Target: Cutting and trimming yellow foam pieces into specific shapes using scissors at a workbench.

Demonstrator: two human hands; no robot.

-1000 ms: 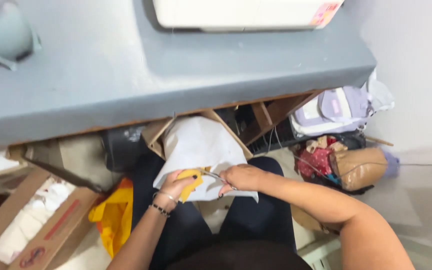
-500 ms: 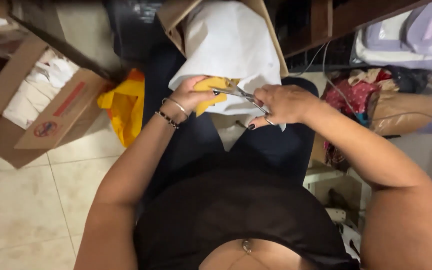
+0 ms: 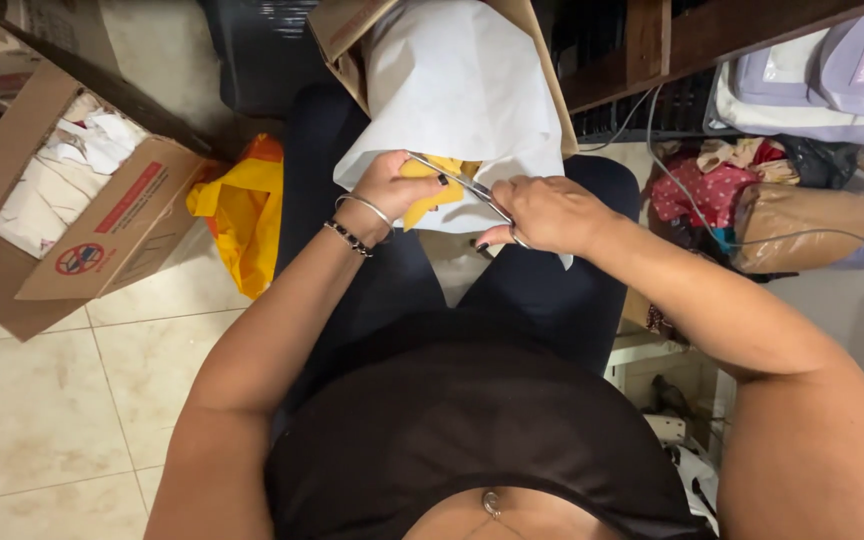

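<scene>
I sit with both hands over my lap. My left hand (image 3: 395,186), with bracelets at the wrist, grips a small piece of yellow fabric (image 3: 439,183). My right hand (image 3: 544,212) holds a pair of metal scissors (image 3: 462,183), whose blades reach into the yellow fabric. Behind the hands a large white sheet (image 3: 457,90) hangs out of an open cardboard box (image 3: 340,30) standing between my knees.
An open cardboard box (image 3: 72,215) of white cloth pieces stands on the tiled floor at the left. A yellow plastic bag (image 3: 242,215) lies beside my left leg. At the right lie a pale backpack (image 3: 822,85), a brown bag (image 3: 802,225), cables and clothing.
My view has dropped from the grey table top down to my lap. Both hands have stayed together on the yellow fabric and scissors.
</scene>
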